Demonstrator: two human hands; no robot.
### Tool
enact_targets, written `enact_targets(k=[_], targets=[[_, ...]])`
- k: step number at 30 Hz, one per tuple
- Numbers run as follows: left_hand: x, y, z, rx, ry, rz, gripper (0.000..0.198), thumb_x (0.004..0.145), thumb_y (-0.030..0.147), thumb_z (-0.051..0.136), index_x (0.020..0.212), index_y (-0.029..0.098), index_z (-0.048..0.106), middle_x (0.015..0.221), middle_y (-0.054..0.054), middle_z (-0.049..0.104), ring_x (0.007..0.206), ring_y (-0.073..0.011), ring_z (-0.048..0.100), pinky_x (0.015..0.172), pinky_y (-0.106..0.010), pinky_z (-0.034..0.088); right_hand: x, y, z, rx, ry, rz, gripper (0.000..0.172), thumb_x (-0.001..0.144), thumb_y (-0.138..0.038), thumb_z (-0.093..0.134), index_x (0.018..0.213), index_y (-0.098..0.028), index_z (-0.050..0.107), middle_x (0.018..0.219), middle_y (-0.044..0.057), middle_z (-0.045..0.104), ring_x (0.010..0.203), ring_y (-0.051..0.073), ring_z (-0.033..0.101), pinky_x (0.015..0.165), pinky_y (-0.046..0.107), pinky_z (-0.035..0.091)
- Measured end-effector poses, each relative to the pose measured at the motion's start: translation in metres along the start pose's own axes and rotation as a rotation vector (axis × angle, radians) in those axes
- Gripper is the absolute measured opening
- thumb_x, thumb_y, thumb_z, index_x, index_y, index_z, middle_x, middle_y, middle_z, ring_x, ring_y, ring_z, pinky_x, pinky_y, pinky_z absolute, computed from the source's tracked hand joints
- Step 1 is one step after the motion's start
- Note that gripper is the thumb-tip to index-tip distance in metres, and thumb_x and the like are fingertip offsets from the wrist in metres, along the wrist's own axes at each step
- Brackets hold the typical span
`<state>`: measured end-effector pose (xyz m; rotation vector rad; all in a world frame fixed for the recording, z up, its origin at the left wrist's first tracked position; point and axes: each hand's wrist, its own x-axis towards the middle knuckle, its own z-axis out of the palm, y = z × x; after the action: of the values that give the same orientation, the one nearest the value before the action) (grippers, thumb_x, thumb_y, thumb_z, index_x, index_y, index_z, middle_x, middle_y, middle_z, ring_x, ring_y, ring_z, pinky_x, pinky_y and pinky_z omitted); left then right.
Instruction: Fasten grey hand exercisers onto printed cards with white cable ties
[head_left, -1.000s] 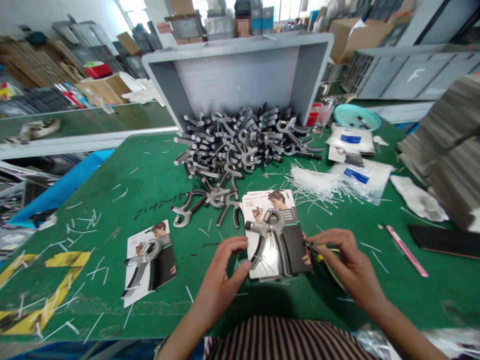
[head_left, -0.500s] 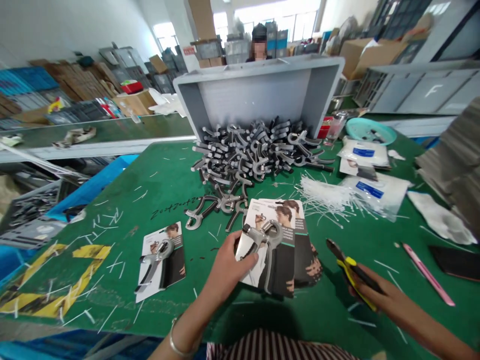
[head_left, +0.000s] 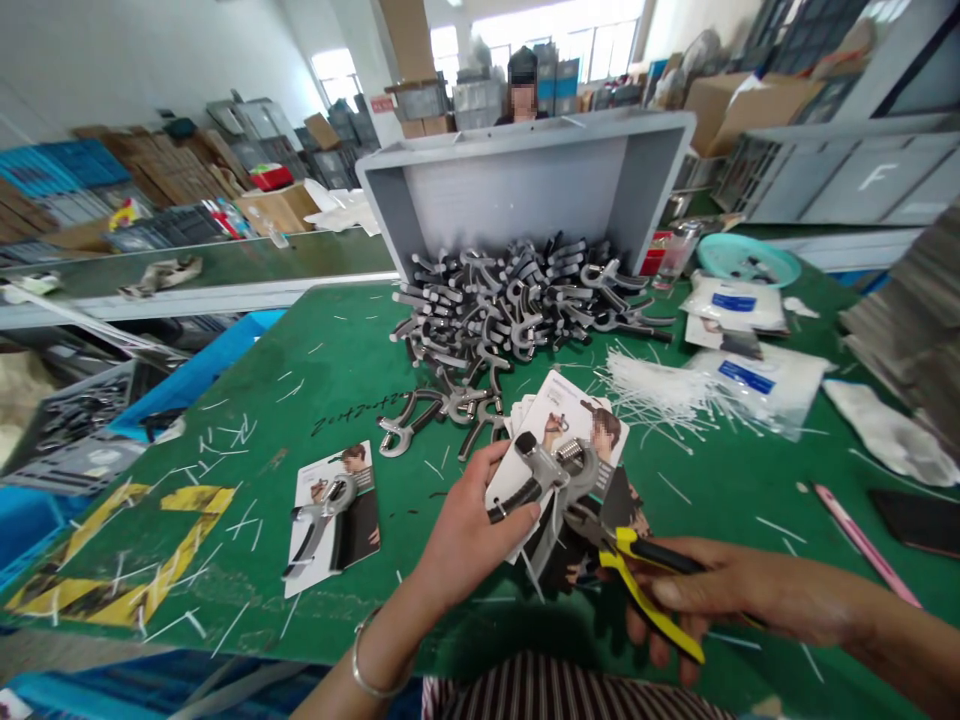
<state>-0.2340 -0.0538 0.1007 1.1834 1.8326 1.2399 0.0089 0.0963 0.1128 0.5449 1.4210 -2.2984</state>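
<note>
My left hand (head_left: 476, 520) grips a hand grip strengthener (head_left: 559, 475) lying against its printed backing card (head_left: 559, 410), thumb on the front. In my right hand (head_left: 697, 590) is a pair of yellow and black cutting pliers (head_left: 637, 570), jaws at the card's right side by the strengthener's handle. A thin white zip tie tail (head_left: 531, 575) sticks out below the jaws. Whether the jaws touch it I cannot tell. More cards lie partly hidden under the held one. To the left lies another card (head_left: 367, 520) with a strengthener (head_left: 322, 515) on it.
A tipped grey crate (head_left: 517, 190) spills a heap of grip strengtheners (head_left: 517, 300). Right of it are loose white zip ties (head_left: 660, 385), plastic bags (head_left: 772, 385), a turquoise plate (head_left: 750, 258) and a pink cutter (head_left: 862, 540). A person (head_left: 523, 90) is beyond the crate.
My right hand has brought the pliers left, up to the held card. My left hand has lifted and tilted the card with its strengthener.
</note>
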Motion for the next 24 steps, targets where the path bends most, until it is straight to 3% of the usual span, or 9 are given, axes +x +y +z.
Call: enact_targets(k=[4,7,11,16,20,22,24], targets=[[0.000,0.006,-0.002,0.119,-0.027,0.036,0.057,0.082,0.025,0.068,0.133,0.026,0.043,0.120,-0.004,0.064,0.101,-0.0228,0.062,0.090,-0.036,0.047,0.001,-0.010,0.000,0.076,-0.041,0.014,0.040,0.090,-0.043,0.063,0.120,-0.017,0.058,0.103,0.010,0.068,0.090,0.021,0.069,0.064,0.026,0.056],[0.001,0.007,-0.002,0.133,-0.049,0.057,0.058,0.082,0.025,0.068,0.134,0.027,0.043,0.119,-0.004,0.064,0.100,-0.0228,0.063,0.090,-0.036,0.048,0.003,-0.013,0.002,0.136,-0.039,0.044,0.038,0.090,-0.043,0.063,0.117,-0.017,0.058,0.089,0.006,0.066,0.071,0.015,0.067,0.053,0.021,0.053],[0.003,-0.001,-0.001,0.058,-0.031,0.025,0.058,0.082,0.024,0.069,0.134,0.027,0.044,0.123,-0.004,0.064,0.106,-0.0234,0.062,0.095,-0.036,0.046,0.011,0.000,0.002,0.179,0.052,0.059,0.035,0.094,-0.048,0.055,0.104,-0.015,0.061,0.068,0.000,0.059,0.042,0.004,0.045,0.035,0.012,0.033],[0.007,-0.010,0.003,-0.190,-0.027,-0.005,0.047,0.088,0.032,0.065,0.131,0.024,0.048,0.126,-0.006,0.064,0.113,-0.0229,0.061,0.097,-0.035,0.047,0.027,0.021,0.007,0.201,0.152,0.095,0.038,0.092,-0.057,0.054,0.097,-0.019,0.055,0.057,-0.006,0.049,0.037,0.003,0.030,0.031,0.013,0.021],[0.013,-0.018,0.009,-0.381,0.036,-0.115,0.046,0.086,0.036,0.068,0.127,0.021,0.053,0.122,-0.007,0.068,0.108,-0.0231,0.064,0.091,-0.033,0.050,0.034,0.026,0.016,-0.074,0.211,-0.001,0.043,0.089,-0.059,0.058,0.093,-0.016,0.056,0.058,-0.005,0.053,0.039,0.002,0.034,0.035,0.012,0.025],[0.015,-0.021,0.012,-0.440,0.116,-0.142,0.047,0.085,0.037,0.068,0.126,0.020,0.054,0.122,-0.009,0.068,0.109,-0.0238,0.064,0.093,-0.034,0.049,0.033,0.022,0.020,-0.195,0.155,-0.002,0.043,0.089,-0.057,0.060,0.099,-0.015,0.058,0.059,-0.005,0.055,0.040,0.002,0.038,0.037,0.012,0.028],[0.016,-0.022,0.014,-0.471,0.160,-0.124,0.047,0.086,0.037,0.067,0.127,0.020,0.053,0.124,-0.009,0.067,0.112,-0.0240,0.063,0.096,-0.035,0.047,0.030,0.016,0.021,-0.212,0.068,0.032,0.045,0.091,-0.055,0.059,0.114,-0.017,0.056,0.071,0.000,0.064,0.048,0.005,0.051,0.042,0.014,0.038]])
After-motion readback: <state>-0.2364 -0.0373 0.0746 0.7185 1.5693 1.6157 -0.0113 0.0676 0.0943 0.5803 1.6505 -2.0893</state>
